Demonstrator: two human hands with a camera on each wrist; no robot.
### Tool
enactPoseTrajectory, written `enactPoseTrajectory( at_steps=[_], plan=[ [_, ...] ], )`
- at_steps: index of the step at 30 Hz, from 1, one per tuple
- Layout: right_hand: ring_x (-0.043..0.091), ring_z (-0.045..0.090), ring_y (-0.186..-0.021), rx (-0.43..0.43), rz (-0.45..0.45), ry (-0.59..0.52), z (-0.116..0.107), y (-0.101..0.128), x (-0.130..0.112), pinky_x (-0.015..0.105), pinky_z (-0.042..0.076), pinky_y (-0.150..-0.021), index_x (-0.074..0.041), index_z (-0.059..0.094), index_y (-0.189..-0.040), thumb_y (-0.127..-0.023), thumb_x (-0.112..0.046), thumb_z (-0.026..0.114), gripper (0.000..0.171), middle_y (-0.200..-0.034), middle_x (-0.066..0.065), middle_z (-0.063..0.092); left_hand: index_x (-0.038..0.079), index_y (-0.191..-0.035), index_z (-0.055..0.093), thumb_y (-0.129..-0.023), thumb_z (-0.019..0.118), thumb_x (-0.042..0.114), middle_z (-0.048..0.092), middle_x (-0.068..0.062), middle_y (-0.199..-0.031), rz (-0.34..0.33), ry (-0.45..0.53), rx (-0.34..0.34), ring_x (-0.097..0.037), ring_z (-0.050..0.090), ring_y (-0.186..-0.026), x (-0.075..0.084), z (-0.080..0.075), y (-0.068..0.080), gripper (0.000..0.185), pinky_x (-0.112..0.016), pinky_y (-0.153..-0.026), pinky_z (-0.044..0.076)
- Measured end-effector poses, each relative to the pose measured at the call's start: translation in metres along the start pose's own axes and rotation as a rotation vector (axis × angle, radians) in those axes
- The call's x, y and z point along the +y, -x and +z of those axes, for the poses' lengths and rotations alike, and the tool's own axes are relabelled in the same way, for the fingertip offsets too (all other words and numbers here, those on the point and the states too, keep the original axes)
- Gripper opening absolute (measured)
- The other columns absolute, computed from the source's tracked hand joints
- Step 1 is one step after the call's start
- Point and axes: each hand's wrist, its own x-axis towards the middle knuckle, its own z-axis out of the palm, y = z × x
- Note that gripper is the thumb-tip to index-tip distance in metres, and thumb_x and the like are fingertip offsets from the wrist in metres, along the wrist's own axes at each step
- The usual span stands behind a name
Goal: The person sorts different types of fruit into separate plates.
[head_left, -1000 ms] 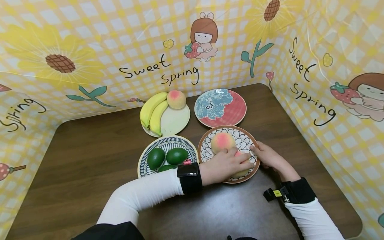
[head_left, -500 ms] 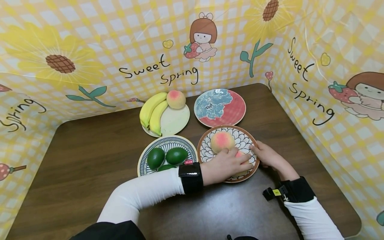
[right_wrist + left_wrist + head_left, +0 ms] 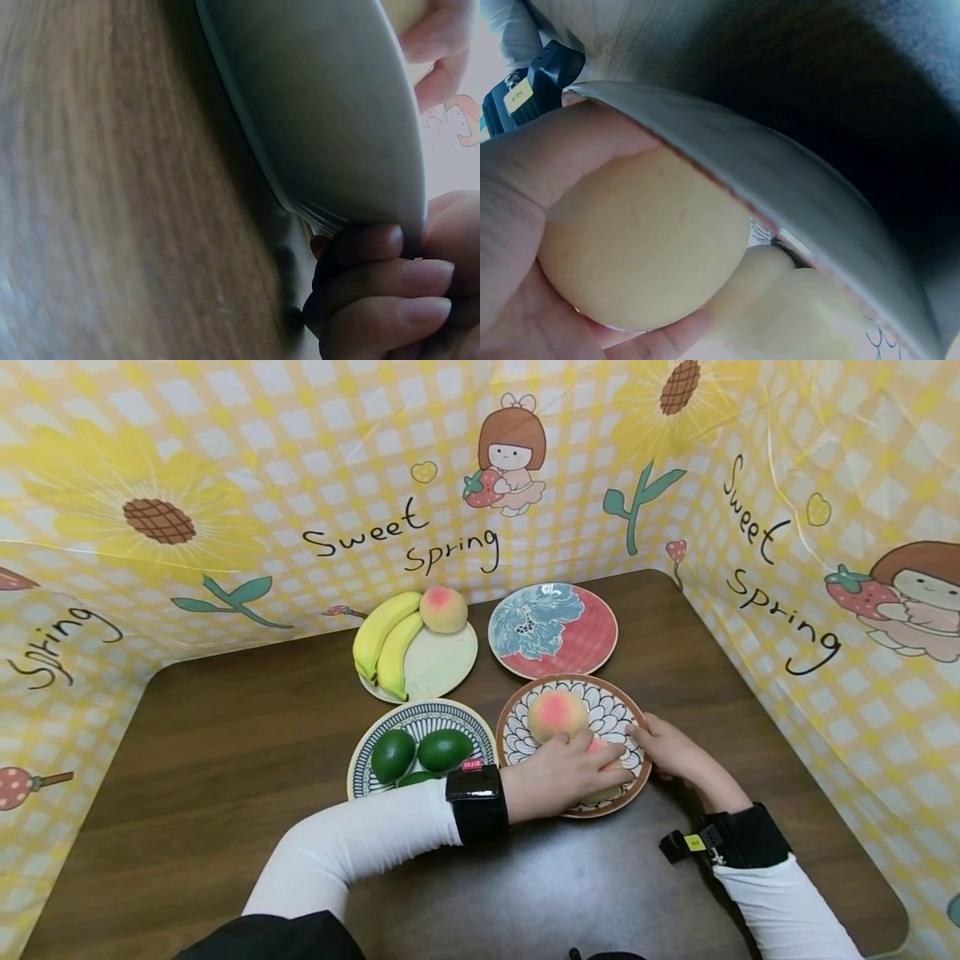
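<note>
My left hand [image 3: 573, 767] lies over a pale peach [image 3: 604, 793] on the brown-rimmed petal-pattern plate [image 3: 572, 678] and curls round it. In the left wrist view the palm and fingers [image 3: 517, 202] wrap the peach [image 3: 645, 240] just inside the plate's rim [image 3: 780, 187]. A second peach [image 3: 557, 714] with a pink blush sits at the plate's far side, next to my fingers. My right hand [image 3: 670, 749] grips the plate's right edge. The right wrist view shows its fingers [image 3: 382, 292] curled under the plate's underside [image 3: 330, 112].
A blue-striped plate [image 3: 420, 714] with green avocados [image 3: 442, 749] stands left of my hand. Behind it a pale plate [image 3: 442, 664] carries bananas [image 3: 386, 639] and a peach [image 3: 443, 609]. A red and blue flower plate [image 3: 552, 628] lies behind. Yellow printed walls enclose the brown table [image 3: 225, 752].
</note>
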Motion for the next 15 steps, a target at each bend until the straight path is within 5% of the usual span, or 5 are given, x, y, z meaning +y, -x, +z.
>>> enactPoseTrajectory(
  at_steps=[7,15],
  plan=[
    [0.007,0.035,-0.044,-0.009,-0.014,-0.004,0.001,0.002,0.000,0.023,0.034,-0.044,0.013,0.038,-0.134,-0.111,-0.024,0.035,0.044,-0.063,-0.004,0.044,0.035,-0.149,0.047,-0.096,0.066,0.036,0.050,0.003,-0.152,0.016,0.142,-0.055,-0.020,0.062,-0.115,-0.005,-0.002,0.002,0.057,-0.027,-0.073,0.058],
    [0.005,0.035,-0.044,-0.007,-0.016,-0.015,0.001,0.001,-0.001,0.021,0.033,-0.044,0.013,0.037,-0.134,-0.111,-0.023,0.035,0.043,-0.062,-0.005,0.044,0.026,-0.152,0.047,-0.095,0.066,0.048,0.054,0.000,-0.148,0.004,0.341,-0.095,-0.020,0.062,-0.122,-0.017,-0.010,-0.003,0.064,-0.033,-0.096,0.057]
  ],
)
